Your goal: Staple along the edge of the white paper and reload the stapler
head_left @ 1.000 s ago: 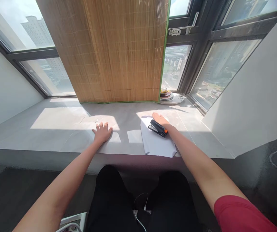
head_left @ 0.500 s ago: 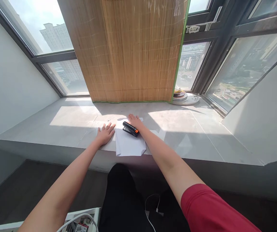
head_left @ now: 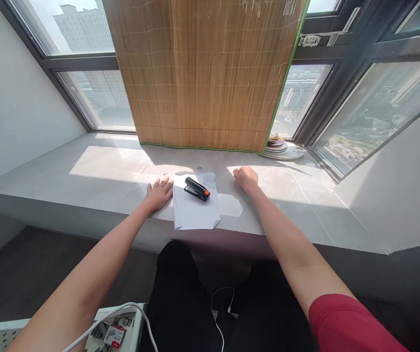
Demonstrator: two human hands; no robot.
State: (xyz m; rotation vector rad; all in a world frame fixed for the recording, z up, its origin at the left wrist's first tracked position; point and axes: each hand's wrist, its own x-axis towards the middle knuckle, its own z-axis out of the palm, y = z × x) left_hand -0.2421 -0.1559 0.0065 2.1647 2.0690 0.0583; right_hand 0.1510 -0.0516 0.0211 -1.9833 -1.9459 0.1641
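Observation:
A stack of white paper (head_left: 195, 211) lies on the grey window ledge (head_left: 99, 181), its near edge at the ledge's front. A black stapler with an orange tip (head_left: 196, 188) rests on top of the paper. My left hand (head_left: 159, 193) lies flat and spread on the ledge, touching the paper's left edge. My right hand (head_left: 245, 178) rests on the ledge to the right of the paper, fingers curled into a loose fist, holding nothing.
A bamboo blind (head_left: 206, 73) hangs down to the ledge behind the paper. A pile of plates (head_left: 282, 146) sits at the back right by the window. A white cable (head_left: 121, 318) and a tray of small items (head_left: 112, 335) are near my lap.
My right hand has left the stapler and paper and moved right, curling shut on the ledge. The paper and stapler were slid left beside my left hand earlier.

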